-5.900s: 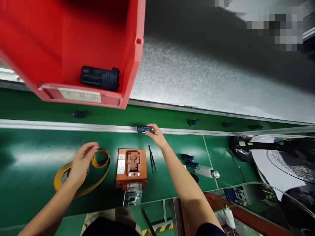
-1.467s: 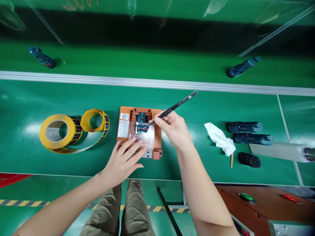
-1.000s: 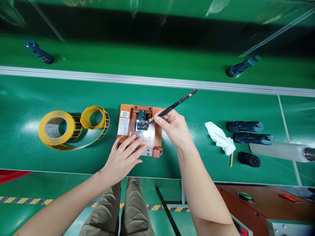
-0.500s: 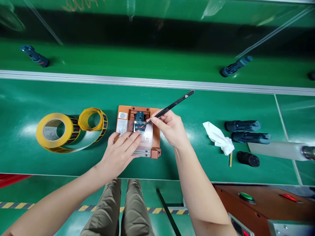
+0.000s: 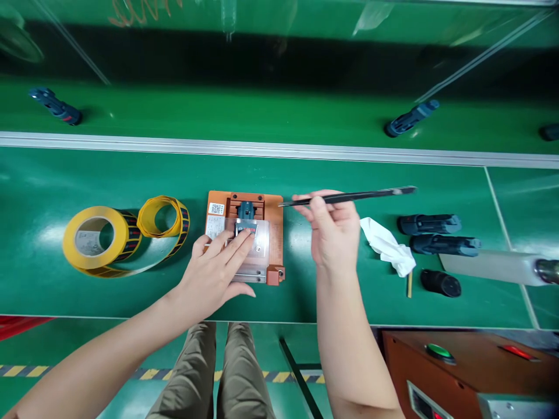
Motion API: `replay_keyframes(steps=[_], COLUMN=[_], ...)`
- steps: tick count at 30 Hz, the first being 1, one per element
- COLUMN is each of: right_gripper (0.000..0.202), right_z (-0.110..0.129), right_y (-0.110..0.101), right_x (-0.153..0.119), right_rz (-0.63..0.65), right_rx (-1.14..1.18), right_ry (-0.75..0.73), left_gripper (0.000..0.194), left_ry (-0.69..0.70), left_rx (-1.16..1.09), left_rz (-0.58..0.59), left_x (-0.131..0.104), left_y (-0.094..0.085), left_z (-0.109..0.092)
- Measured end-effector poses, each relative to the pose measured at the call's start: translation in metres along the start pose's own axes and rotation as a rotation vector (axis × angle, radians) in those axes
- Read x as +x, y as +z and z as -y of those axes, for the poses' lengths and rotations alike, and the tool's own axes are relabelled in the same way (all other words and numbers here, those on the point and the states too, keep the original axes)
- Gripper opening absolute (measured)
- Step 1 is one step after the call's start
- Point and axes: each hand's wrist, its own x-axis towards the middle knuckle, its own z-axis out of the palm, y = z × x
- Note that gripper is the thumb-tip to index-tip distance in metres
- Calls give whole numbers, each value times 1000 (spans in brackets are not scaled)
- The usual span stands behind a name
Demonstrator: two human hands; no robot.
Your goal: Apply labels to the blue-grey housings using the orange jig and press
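On the green bench lies an orange-brown fixture [image 5: 274, 212] with a clear plastic plate [image 5: 262, 235] over its lower part. A dark blue tool housing [image 5: 246, 210] sits in its slot, partly under the plate. My left hand [image 5: 213, 259] rests flat on the plate with fingers stretched out, the fingertips over a dark label [image 5: 252, 229] that they partly cover. Right of the fixture, my right hand [image 5: 334, 233] holds black tweezers [image 5: 362, 196] nearly level, their tips pointing left at the fixture's upper right edge. Nothing shows between the tips.
To the left stand a yellow label roll [image 5: 72, 238] and a smaller coil of yellow backing strip [image 5: 146, 218]. Rightward lie a white tissue [image 5: 386, 244], two dark housings [image 5: 430, 224] and a black cylinder [image 5: 441, 283]. More housings [image 5: 410, 119] stand behind the metal rail [image 5: 279, 152].
My right hand has moved right with the tweezers, off the label, and turned them nearly level. My left fingers have slid up onto the label, and the thumb has spread out.
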Motion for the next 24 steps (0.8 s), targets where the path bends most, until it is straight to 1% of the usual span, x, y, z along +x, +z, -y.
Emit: replay_keyframes(steps=[1,3,5,6,7,8,9,10,11,12,13,14,15,17,19,20,21,22,23,24], right_gripper=[16,16,19,21,23,26,29,31,34,36,37,38,39,41,46,49,50,49,47,43], right_z=[1,-1,-11,-17,-25,-34,-42,-50,-58,-64,-70,-75,-78,-80,-75,-69,-63,-56,-49,-42], right_y=[-5,-18,-31,-37,-43,-48,-53,-57,-60,-64,-66,-69,-71,-73,-72,-69,-65,-60,-53,-47], right_x=[-3,-11,-21,-27,-32,-36,-40,-42,-44,-45,-45,-45,-44,-42,-41,-41,-42,-43,-43,-43], right_rz=[-63,-126,-127,-111,-85,-55,-23,4,21,28,26,14,-1,-31,-64,-62,-24,57,181,334], right_rx=[-11,-118,-329,-452,-574,-686,-781,-861,-927,-985,-1035,-1082,-1127,-1197,-1209,-1187,-1145,-1087,-1021,-954], right_ry=[-30,-61,-45,-26,-9,-6,-21,-54,-97,-142,-181,-211,-233,-260,-279,-292,-313,-341,-372,-398], left_gripper=[87,92,95,96,94,89,80,67,54,42,32,26,25,30,35,41,49,56,63,68], left_ry=[-34,-139,-213,-207,-172,-106,-13,99,210,308,387,436,455,434,345,292,238,183,132,86], left_rx=[-41,-153,-280,-326,-344,-338,-315,-295,-281,-270,-257,-239,-216,-186,-197,-206,-214,-219,-223,-227], left_rz=[-47,-133,-202,-254,-330,-439,-545,-620,-645,-625,-570,-496,-420,-308,-269,-276,-299,-325,-342,-345], left_x=[4,11,15,14,10,3,-6,-17,-29,-41,-53,-64,-74,-90,-103,-107,-110,-112,-111,-109], left_y=[2,9,15,17,18,18,17,16,16,16,17,20,24,37,51,57,62,66,69,71], left_z=[3,8,12,12,11,8,4,-1,-6,-11,-15,-18,-20,-19,-13,-8,-3,3,9,15])
